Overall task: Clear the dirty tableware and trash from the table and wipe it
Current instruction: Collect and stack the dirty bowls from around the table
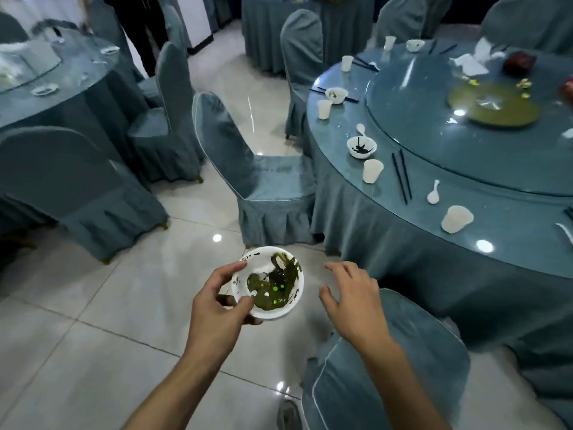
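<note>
My left hand (pixel 217 302) grips a white bowl (pixel 269 282) smeared with green-black leftovers, held over the floor to the left of the round table (pixel 418 218). My right hand (pixel 353 297) hovers just right of the bowl with relaxed, spread fingers, holding nothing. On the table's glass top lie another dirty bowl (pixel 361 147), a third bowl (pixel 336 95), several white cups such as one tipped cup (pixel 456 219), black chopsticks (pixel 401 176), a white spoon (pixel 433 193) and crumpled tissues (pixel 471 62).
A glass turntable (pixel 434 144) carries a greenish plate (pixel 491 103). Covered chairs stand by the table's left side (pixel 263 178) and right below my right arm (pixel 384 377). Another table (pixel 46 85) with dishes is at far left. A person stands at the back (pixel 139 23).
</note>
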The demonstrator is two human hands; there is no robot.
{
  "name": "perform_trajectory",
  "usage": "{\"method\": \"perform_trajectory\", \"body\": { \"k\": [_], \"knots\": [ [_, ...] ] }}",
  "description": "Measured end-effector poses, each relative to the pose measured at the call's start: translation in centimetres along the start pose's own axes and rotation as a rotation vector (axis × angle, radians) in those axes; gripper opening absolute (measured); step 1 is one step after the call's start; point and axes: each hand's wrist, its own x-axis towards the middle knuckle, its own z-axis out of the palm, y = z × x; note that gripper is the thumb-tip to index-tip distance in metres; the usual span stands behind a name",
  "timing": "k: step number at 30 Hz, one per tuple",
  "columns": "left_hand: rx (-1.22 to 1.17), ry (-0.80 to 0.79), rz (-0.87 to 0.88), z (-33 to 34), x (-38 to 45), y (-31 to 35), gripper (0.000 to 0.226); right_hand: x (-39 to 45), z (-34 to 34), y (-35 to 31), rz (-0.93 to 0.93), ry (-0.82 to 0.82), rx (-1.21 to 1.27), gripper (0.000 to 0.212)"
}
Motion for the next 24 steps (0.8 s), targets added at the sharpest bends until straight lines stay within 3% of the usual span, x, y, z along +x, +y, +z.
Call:
{"method": "perform_trajectory", "body": {
  "k": [11, 17, 24],
  "knots": [
    [0.017, -0.169, 0.015, 1.4, 19.8, 3.9, 0.056, 16.3, 2.7, -2.4, 0.163, 0.126, 0.007, 0.049],
    [0.060, -0.344, 0.023, 2.3, 31.3, 6.6, 0.054, 24.9, 3.9, -5.2, 0.304, 0.119, -0.015, 0.038],
    [0.161, -0.478, 0.142, 5.2, 42.5, 8.8, 0.055, 33.0, 4.4, -6.1, 0.407, 0.194, -0.037, 0.039]
  ]
}}
